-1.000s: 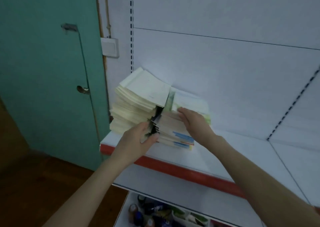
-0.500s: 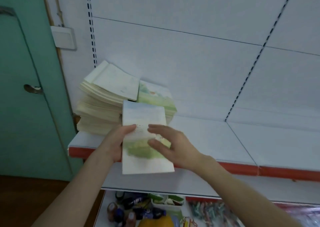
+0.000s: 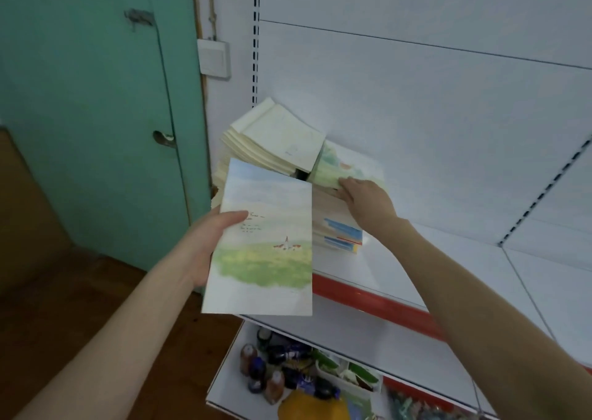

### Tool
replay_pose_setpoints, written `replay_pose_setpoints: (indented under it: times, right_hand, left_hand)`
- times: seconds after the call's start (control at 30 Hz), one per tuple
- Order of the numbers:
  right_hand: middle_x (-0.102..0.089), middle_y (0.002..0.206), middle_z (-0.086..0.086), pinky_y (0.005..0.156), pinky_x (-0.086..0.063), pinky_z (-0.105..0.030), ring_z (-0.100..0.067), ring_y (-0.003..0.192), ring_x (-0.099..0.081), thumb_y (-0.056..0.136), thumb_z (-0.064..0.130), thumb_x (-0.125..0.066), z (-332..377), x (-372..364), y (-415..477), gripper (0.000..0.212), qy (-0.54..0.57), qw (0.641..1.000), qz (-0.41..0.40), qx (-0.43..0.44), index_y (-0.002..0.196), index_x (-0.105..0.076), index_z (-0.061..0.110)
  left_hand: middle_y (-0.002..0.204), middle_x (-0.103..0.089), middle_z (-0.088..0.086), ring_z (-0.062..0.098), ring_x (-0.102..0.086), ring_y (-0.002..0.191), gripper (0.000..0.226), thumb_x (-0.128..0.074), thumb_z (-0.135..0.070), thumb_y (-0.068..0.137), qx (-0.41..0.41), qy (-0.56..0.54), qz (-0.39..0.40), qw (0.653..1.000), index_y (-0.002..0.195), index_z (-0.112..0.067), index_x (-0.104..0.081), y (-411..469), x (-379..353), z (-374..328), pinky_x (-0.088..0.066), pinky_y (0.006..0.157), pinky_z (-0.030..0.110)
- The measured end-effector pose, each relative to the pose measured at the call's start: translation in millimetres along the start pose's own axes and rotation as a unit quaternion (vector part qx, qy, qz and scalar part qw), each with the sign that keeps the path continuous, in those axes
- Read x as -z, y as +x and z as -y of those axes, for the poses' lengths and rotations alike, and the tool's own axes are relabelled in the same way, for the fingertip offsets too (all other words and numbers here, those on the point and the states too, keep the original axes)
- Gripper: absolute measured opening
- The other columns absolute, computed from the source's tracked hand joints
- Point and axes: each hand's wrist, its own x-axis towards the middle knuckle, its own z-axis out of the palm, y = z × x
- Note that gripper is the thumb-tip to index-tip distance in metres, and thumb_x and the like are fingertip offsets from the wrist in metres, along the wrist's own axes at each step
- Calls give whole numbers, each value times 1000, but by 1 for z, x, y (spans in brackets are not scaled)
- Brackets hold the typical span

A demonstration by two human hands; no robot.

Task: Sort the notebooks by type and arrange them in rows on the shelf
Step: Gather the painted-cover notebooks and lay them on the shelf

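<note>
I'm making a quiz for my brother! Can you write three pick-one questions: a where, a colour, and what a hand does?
1. Where is the cream pile? A on the floor; B on the shelf, left of the colourful pile; C in a box.
2. What colour is the shelf's front strip? A red; B blue; C black.
3. What does the left hand do? A hangs empty; B pushes a door; C holds a meadow notebook.
Answers: B, the piles sit side by side; A, the edge shows red; C, its thumb crosses the cover.

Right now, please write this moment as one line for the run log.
left hand: holds landscape notebook | right hand: touches right stack | cream stack: beside it on shelf
</note>
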Motion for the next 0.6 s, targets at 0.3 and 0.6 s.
replay_pose_setpoints:
  times: [0.3, 0.6]
  right_hand:
    - [-65, 116, -10, 85, -45, -31, -29, 106, -60, 100, 26, -37, 31, 32, -89, 36, 191, 970, -152, 18, 127, -55, 11]
    - [-55, 132, -5, 106, -33, -21, -15, 122, -50, 93, 36, -47, 56, 18, -121, 39, 264, 939, 81, 203, 120, -62, 12]
  left_hand:
    - [104, -70, 11, 30, -68, 92, 54, -54, -57, 80, 30, -37, 27, 999, 115, -17, -62, 0, -21, 11, -56, 75, 44]
    - [75, -71, 11, 25, -69, 60, 29, -58, -13, 87, -16, -23, -24, 999, 115, -5, -59, 4, -30, 20, -54, 46, 33]
